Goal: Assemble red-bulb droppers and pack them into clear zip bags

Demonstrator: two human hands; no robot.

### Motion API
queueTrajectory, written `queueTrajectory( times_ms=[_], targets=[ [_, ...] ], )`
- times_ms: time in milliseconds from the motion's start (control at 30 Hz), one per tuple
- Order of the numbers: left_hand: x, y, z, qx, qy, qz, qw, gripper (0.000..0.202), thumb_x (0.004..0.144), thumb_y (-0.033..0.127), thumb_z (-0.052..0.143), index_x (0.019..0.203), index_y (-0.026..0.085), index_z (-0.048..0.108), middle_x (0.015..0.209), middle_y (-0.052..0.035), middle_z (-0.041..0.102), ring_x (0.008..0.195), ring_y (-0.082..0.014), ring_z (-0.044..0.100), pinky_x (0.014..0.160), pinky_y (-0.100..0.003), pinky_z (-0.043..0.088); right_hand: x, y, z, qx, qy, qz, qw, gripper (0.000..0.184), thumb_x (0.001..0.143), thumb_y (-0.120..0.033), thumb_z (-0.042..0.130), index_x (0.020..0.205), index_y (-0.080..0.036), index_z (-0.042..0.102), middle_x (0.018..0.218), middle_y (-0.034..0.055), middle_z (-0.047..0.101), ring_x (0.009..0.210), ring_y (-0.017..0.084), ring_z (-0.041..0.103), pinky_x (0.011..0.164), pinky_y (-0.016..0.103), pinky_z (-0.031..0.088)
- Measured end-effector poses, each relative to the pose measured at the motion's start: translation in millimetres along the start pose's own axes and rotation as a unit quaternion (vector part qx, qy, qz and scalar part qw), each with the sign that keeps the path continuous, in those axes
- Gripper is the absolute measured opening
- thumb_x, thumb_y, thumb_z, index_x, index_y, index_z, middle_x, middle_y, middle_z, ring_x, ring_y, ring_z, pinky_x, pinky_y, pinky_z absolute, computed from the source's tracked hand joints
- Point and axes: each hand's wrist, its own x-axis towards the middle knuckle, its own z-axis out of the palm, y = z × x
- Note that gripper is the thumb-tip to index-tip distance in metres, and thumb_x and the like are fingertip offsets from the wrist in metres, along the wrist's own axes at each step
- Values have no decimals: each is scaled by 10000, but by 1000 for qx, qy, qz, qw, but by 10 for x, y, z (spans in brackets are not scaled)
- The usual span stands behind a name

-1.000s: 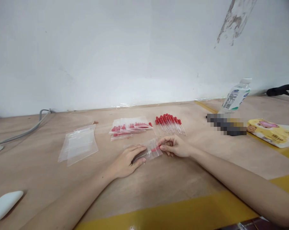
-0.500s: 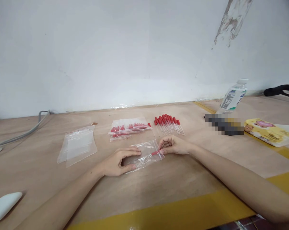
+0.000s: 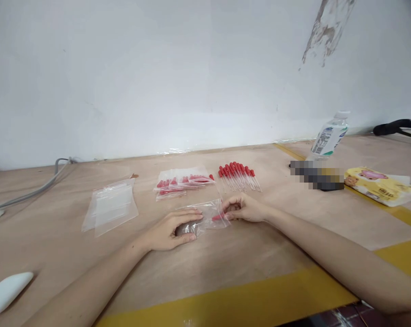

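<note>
A clear plastic zip bag [image 3: 209, 208] lies flat on the table between my two hands. My left hand [image 3: 173, 228] rests on its left part, thumb at the near edge and fingers at the far one, holding it. At the bag's right end, my right hand [image 3: 241, 208] has its fingertips pinched at a red-bulbed dropper [image 3: 218, 217]. The red bulb shows through the plastic; the rest of the dropper is hidden. Loose droppers [image 3: 237, 170] with red bulbs lie in a row beyond my right hand. Filled bags of droppers [image 3: 181, 180] are stacked left of them.
Flat zip bags [image 3: 115, 206] lie at the left. A grey cable [image 3: 38, 193] and a white object [image 3: 8, 293] are farther left. To the right are a tilted plastic bottle [image 3: 329, 138], a blurred dark object [image 3: 316, 176] and a yellow tissue pack [image 3: 378, 186].
The red bulb has shifted slightly left, deeper into the bag. My right fingers have moved a little left with it, and the bag is more bunched by my left hand.
</note>
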Motion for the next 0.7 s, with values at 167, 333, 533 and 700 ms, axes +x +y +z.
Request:
queueTrajectory(
  times_ms=[167, 333, 533, 700],
  targets=[
    [5, 5, 2, 5, -6, -1, 1000, 475, 837, 380, 543, 1292, 275, 457, 1336, -54, 472, 1264, -244, 387, 1040, -446, 328, -27, -46, 86, 23, 115, 42, 992, 365, 626, -504, 679, 675, -154, 590, 559, -37, 544, 487, 76, 499, 475, 203, 424],
    [5, -4, 14, 8, -5, -6, 1000, 477, 839, 378, 541, 1297, 279, 450, 1345, -47, 462, 1269, -238, 380, 1046, -443, 321, -112, -127, 226, -1, 125, 27, 992, 307, 675, -451, 663, 700, -146, 642, 609, -3, 600, 558, 97, 524, 535, 219, 419],
    [3, -14, 28, 16, 2, -6, 1000, 486, 847, 376, 525, 1311, 264, 431, 1373, -53, 425, 1271, -228, 378, 1050, -432, 321, -123, -141, 290, 49, 219, 115, 968, 188, 640, -291, 706, 707, -157, 593, 509, -41, 537, 412, 67, 431, 374, 191, 353],
    [3, -10, 22, 27, 8, -3, 1000, 478, 855, 368, 514, 1312, 257, 429, 1376, -62, 418, 1277, -231, 369, 1081, -464, 248, -134, -157, 259, 128, 180, 143, 965, 154, 715, -268, 618, 686, -167, 505, 444, -77, 463, 285, 18, 241, 281, 174, 184]
  ],
)
